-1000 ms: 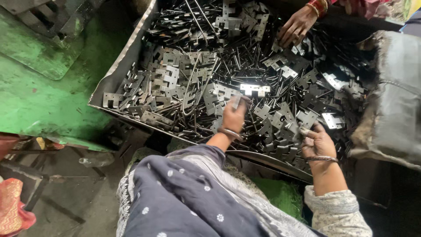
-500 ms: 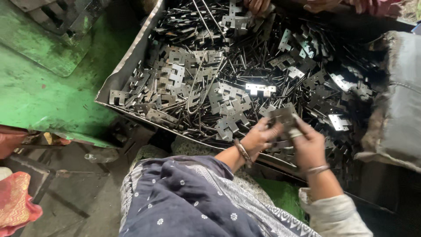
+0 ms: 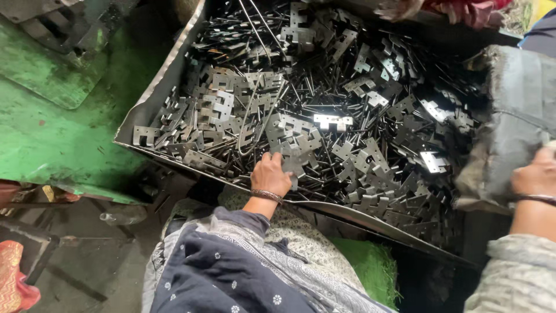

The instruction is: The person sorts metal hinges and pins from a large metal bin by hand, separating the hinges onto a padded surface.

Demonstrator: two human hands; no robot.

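Note:
A large metal tray (image 3: 152, 98) holds a heap of flat notched steel plates (image 3: 330, 122) and thin rods (image 3: 255, 23). My left hand (image 3: 270, 175), with a bangle at the wrist, reaches into the tray's near side, fingers curled over a few notched plates (image 3: 296, 157). My right hand (image 3: 536, 176) is far to the right, against the edge of a grey fabric sack (image 3: 512, 122). Its fingers are partly hidden by the sack, so what it holds is unclear.
Another person's hand (image 3: 398, 8) with a red sleeve works at the tray's far edge. A green metal surface (image 3: 52, 133) lies left of the tray. My lap, in dark dotted cloth (image 3: 231, 272), is below the tray. A red cloth (image 3: 14, 278) sits bottom left.
Both hands met over the tray's near edge holding plates half a second ago. Now my right hand has swung right to the sack and my left hand has gone back onto the heap.

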